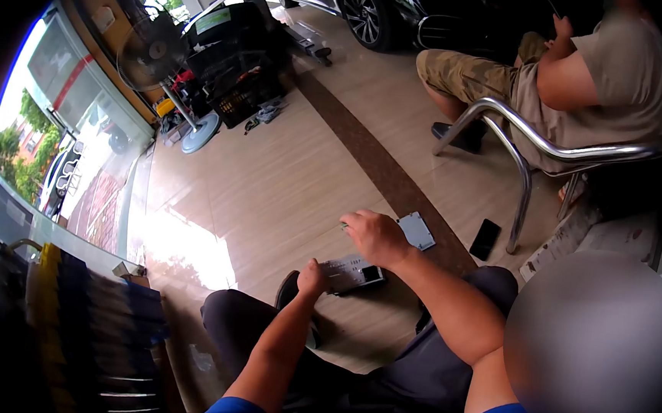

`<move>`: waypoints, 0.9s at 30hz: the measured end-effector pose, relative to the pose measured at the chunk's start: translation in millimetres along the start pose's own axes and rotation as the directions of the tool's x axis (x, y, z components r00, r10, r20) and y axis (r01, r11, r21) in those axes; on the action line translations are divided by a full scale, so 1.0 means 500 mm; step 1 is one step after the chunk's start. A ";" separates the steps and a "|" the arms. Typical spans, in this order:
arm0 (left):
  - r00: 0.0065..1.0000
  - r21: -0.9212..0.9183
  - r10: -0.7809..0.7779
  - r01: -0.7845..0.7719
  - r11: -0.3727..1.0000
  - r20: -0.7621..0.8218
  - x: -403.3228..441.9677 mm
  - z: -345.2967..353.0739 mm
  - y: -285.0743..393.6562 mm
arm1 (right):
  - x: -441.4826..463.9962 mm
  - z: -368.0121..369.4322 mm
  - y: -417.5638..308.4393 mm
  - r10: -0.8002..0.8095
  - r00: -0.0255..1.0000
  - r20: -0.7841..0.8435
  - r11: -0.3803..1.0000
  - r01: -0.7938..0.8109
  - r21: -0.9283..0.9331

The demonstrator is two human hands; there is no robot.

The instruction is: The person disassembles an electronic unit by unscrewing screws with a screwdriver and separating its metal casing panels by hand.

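A flat silver metal unit with slots and a dark front edge is held low over the floor between my legs. My left hand is closed on its left end, the thumb along the near corner. Just above its far side is my right hand, its fingers pinched together. A small greenish bit shows at those fingertips, too small to name. On the floor beyond my right hand lies a silver metal plate, partly covered by the hand.
A black phone lies on the floor at right, by a chrome-framed chair where another person sits. A standing fan and a black basket stand at far left. A car wheel is at the back.
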State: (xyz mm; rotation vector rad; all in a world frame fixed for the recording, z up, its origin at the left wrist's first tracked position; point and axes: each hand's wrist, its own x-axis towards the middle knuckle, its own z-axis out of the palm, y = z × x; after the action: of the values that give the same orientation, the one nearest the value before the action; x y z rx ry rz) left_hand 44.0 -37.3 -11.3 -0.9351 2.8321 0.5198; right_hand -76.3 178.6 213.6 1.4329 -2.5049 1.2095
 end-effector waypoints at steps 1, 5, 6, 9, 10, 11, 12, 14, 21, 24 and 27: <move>1.000 0.002 0.002 -0.002 1.000 0.000 0.000 -0.003 0.003 | 0.000 -0.006 0.001 0.002 1.000 -0.015 1.000 -0.001 0.009; 0.995 -0.031 -0.092 0.093 0.995 0.048 0.007 0.000 0.003 | -0.003 -0.025 0.001 0.008 0.999 -0.044 1.000 -0.007 0.029; 0.991 -0.058 -0.123 0.126 0.990 0.050 0.007 -0.001 0.005 | -0.004 -0.024 0.005 0.008 0.999 -0.045 1.000 -0.007 0.031; 0.992 -0.051 -0.115 0.118 0.992 0.059 0.004 -0.004 0.005 | -0.005 -0.020 0.012 -0.025 0.998 -0.054 0.998 0.028 0.059; 0.992 -0.051 -0.114 0.117 0.992 0.059 0.005 -0.003 0.005 | -0.004 -0.020 0.009 -0.033 0.998 -0.053 0.997 0.037 0.070; 0.992 -0.055 -0.115 0.118 0.992 0.057 0.006 -0.003 0.005 | -0.004 -0.020 0.007 -0.041 0.998 -0.051 0.996 0.046 0.080; 0.992 -0.060 -0.116 0.119 0.991 0.055 0.006 -0.003 0.005 | -0.004 -0.021 0.005 -0.042 0.998 -0.051 0.996 0.046 0.080; 0.992 -0.067 -0.112 0.115 0.991 0.056 0.005 -0.004 0.003 | -0.003 -0.022 -0.001 -0.034 0.999 -0.035 0.996 0.037 0.077; 0.994 -0.234 0.011 -0.036 0.971 -0.106 0.042 -0.041 0.015 | 0.003 -0.023 0.007 -0.015 1.000 -0.012 1.000 0.015 0.025; 0.967 -0.437 0.078 -0.180 0.881 -0.243 0.083 -0.137 0.050 | 0.011 -0.020 0.018 0.059 0.997 -0.055 0.997 -0.056 0.053; 0.990 -0.757 0.040 -0.132 0.640 -0.138 0.066 -0.296 0.130 | 0.025 -0.018 0.021 0.118 0.987 -0.110 0.989 -0.107 0.097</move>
State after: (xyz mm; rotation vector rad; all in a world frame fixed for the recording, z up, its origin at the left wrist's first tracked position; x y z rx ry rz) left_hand -21.4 -59.2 138.5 -0.9243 2.7242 1.8445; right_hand -94.3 178.1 217.7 1.2135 -2.5134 1.3988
